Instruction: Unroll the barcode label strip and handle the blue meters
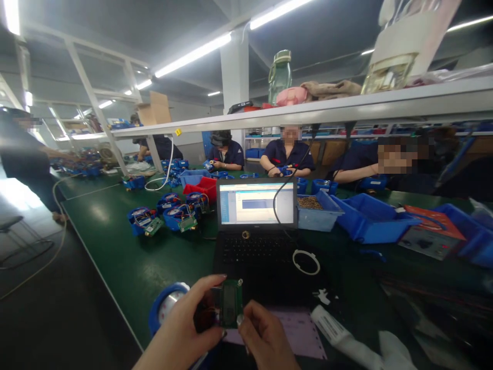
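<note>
Right up close, the left hand (185, 329) has its thumb and fingers clamped round a small green circuit board (230, 303) with a dark display window in it. The right hand (265, 339) is curled in with one fingertip on the board's lower right corner, and I honestly can't tell if it's properly pinching or just touching. The board is held in the air just in front of the laptop (256, 241), above a pink sheet (296, 334) and right beside a blue round housing (165, 306) at the edge of the green bench (127, 262). What I'd worry about: the grip is all on the edges, so a slip probably drops the board onto the keyboard or off the near edge. There look to be thin wires behind the board, and tugging those could strain them. Bare fingers on the display could smudge it. The black cable (278, 198) hanging across the screen and the white ring (306, 261) on the laptop deck are easy snags too. As for writing, the screen shows a window with a blue bar, but the text is too small to read. The white tube (331, 326) has a printed label I can't make out, and I can't read a brand anywhere.
</note>
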The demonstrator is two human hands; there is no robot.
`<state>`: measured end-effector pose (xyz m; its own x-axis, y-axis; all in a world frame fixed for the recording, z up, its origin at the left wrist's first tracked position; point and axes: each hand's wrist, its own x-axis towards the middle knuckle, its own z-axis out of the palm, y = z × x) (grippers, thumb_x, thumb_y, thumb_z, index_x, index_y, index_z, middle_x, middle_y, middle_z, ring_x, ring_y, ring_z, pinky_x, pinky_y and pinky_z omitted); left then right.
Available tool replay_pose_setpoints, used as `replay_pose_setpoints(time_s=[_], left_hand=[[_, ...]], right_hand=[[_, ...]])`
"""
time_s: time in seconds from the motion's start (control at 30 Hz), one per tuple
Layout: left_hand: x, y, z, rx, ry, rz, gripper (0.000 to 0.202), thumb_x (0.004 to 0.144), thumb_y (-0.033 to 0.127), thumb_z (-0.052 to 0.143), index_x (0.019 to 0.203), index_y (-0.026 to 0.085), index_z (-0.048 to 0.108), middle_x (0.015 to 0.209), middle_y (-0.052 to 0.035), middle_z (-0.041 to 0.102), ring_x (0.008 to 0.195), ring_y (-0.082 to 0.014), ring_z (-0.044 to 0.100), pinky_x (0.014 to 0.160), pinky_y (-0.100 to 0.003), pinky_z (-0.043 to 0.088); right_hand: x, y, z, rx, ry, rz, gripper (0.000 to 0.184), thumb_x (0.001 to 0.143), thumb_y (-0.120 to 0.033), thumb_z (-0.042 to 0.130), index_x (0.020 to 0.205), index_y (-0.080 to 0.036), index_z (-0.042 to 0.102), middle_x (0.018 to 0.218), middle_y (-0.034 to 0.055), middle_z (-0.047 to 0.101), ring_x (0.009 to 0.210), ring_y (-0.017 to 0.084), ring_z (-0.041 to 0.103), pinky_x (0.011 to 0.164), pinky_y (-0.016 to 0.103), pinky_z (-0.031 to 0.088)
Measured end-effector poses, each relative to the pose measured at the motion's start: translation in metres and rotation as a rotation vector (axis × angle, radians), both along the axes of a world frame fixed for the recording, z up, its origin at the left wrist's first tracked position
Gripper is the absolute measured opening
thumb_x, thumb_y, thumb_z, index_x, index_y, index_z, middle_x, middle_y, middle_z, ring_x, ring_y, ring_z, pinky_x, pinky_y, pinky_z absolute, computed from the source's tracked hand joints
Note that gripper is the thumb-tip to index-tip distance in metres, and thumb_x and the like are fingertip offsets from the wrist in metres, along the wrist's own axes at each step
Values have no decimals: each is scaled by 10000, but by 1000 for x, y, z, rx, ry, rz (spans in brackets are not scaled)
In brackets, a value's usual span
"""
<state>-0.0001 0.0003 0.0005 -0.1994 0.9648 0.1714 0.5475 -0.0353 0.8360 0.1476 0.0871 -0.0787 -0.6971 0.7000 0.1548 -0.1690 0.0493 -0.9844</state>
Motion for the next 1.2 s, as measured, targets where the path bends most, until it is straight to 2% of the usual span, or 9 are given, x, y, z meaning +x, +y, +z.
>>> replay_pose_setpoints(time_s=[0.2, 0.7, 0.93, 1.07, 1.13, 1.2], left_hand=[[2, -2, 6, -26, 2, -29, 634, 669, 88, 530, 1277, 222, 408, 949, -5, 590, 823, -156, 582, 733, -238, 471], [2, -3, 5, -34, -8, -35, 628, 697, 99, 545, 1294, 217, 391, 957, -22, 574, 822, -170, 581, 747, -275, 485], [4, -1, 8, -25, 5, -35, 610, 687, 111, 535, 1275, 208, 404, 896, -7, 573, 781, -154, 576, 693, -244, 465], [6, 0, 12, -27, -15, -32, 615, 683, 107, 511, 1277, 216, 393, 894, -1, 579, 800, -150, 583, 720, -229, 476], [5, -2, 6, -25, -31, -45, 625, 676, 114, 505, 1282, 218, 389, 912, -9, 590, 822, -159, 591, 738, -229, 493], [-1, -2, -10, 3, -28, -53, 623, 672, 134, 518, 1277, 229, 403, 933, -16, 608, 850, -172, 603, 765, -238, 510]], right_hand=[[7, -1, 5, -39, -33, 5, 545, 838, -697, 499, 701, -170, 472, 572, -34, 383, 517, 113, 356, 461, 217, 264], [7, -2, 2, -9, -11, -38, 496, 864, -633, 518, 685, -173, 469, 549, -36, 401, 500, 110, 377, 455, 218, 263], [8, -2, 10, -6, -40, -5, 532, 838, -682, 497, 681, -175, 455, 552, -32, 396, 501, 114, 373, 457, 218, 270], [6, 1, 11, -15, -17, -1, 542, 833, -692, 499, 677, -177, 445, 555, -35, 380, 507, 113, 368, 464, 218, 266], [4, 1, 8, -23, -2, -8, 544, 829, -697, 499, 678, -179, 434, 552, -41, 364, 497, 107, 346, 464, 217, 251], [-1, -1, 3, -35, -11, -22, 537, 820, -693, 504, 677, -180, 437, 542, -46, 347, 482, 102, 321, 457, 218, 229]])
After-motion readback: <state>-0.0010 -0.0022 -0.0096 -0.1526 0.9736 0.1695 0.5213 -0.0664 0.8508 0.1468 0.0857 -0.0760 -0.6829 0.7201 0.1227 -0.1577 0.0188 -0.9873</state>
